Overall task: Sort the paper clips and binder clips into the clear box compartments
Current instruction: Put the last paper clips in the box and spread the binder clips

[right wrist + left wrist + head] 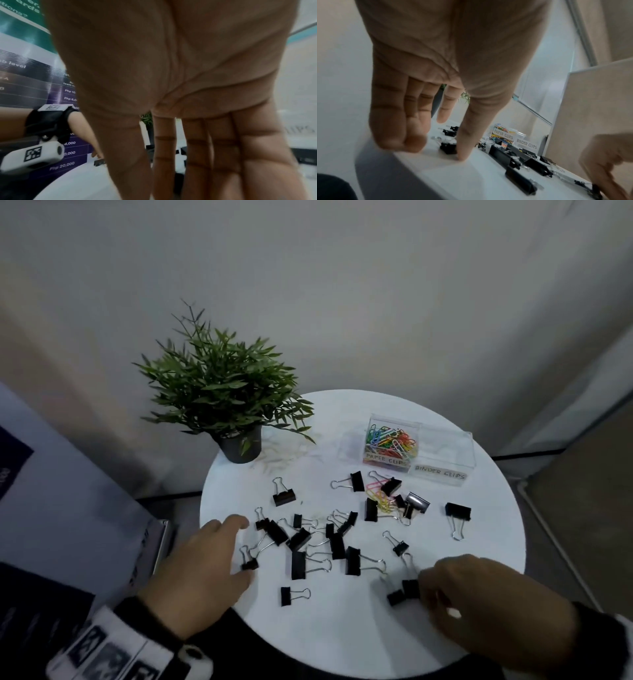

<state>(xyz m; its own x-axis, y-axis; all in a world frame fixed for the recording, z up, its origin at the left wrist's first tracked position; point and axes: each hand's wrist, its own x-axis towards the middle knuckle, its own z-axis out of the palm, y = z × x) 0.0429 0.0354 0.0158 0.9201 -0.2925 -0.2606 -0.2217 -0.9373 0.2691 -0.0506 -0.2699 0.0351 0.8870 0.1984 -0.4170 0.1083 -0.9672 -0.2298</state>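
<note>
A clear box (442, 474) stands at the table's far right. Its left compartment, labelled PAPER CLIPS, holds coloured paper clips (390, 440); nothing shows in the BINDER CLIPS compartment (445, 451). Several black binder clips (337, 544) lie scattered across the table, with a few loose paper clips (376, 496) among them. My left hand (245, 549) is spread at the left edge, its thumb (462, 157) on the table beside a small binder clip (448, 147). My right hand (423, 594) curls down at the near right and pinches a binder clip (410, 589), which lies on the table.
A potted green plant (226, 392) stands at the back left of the round white table (342, 638). A printed banner (34, 83) hangs to the left. A pale wall rises behind, and the table's near edge lies close to my wrists.
</note>
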